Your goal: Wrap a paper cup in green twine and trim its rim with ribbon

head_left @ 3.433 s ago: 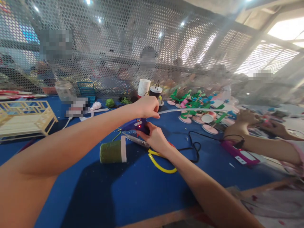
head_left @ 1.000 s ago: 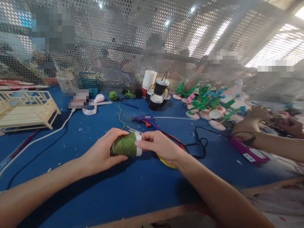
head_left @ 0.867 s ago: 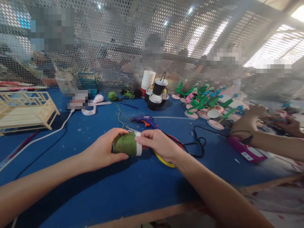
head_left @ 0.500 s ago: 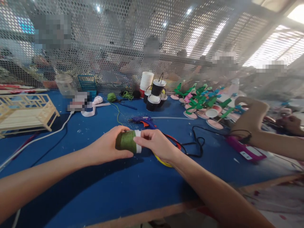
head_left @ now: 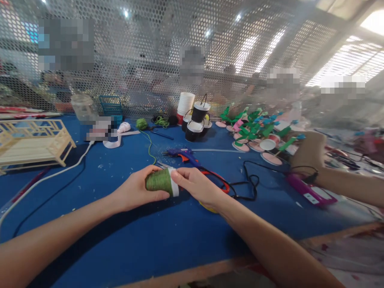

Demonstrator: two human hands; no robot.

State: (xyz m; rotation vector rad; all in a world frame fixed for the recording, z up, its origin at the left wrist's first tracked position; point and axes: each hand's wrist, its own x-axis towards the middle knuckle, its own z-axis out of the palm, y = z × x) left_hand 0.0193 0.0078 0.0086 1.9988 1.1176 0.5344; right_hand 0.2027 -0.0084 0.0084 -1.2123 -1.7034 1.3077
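Note:
Between my hands lies a paper cup [head_left: 159, 182] on its side, wound with green yarn and showing a white rim to the right. My left hand [head_left: 132, 190] wraps the green end, thumb below and fingers behind. At the white rim, my right hand [head_left: 198, 184] grips with thumb and fingers. A thin green strand runs back from the cup toward a ball of green yarn [head_left: 141, 123]. Just behind the hands rests a blue glue gun [head_left: 183, 154]. Scissors with red and yellow handles [head_left: 225, 187] lie partly hidden beneath my right hand.
Black yarn-wrapped cups [head_left: 194, 131] and a stack of white cups [head_left: 186, 105] stand at the back. Green paper plants on pink discs [head_left: 271, 158] crowd the right, near a purple power strip [head_left: 312, 192] and another person's arm [head_left: 345, 180]. A small wooden bed frame [head_left: 30, 149] sits left.
The cup has turned a little and tilted down to the right in my hands, both still holding it. At the right, the other person's hand has shifted and their arm moved left.

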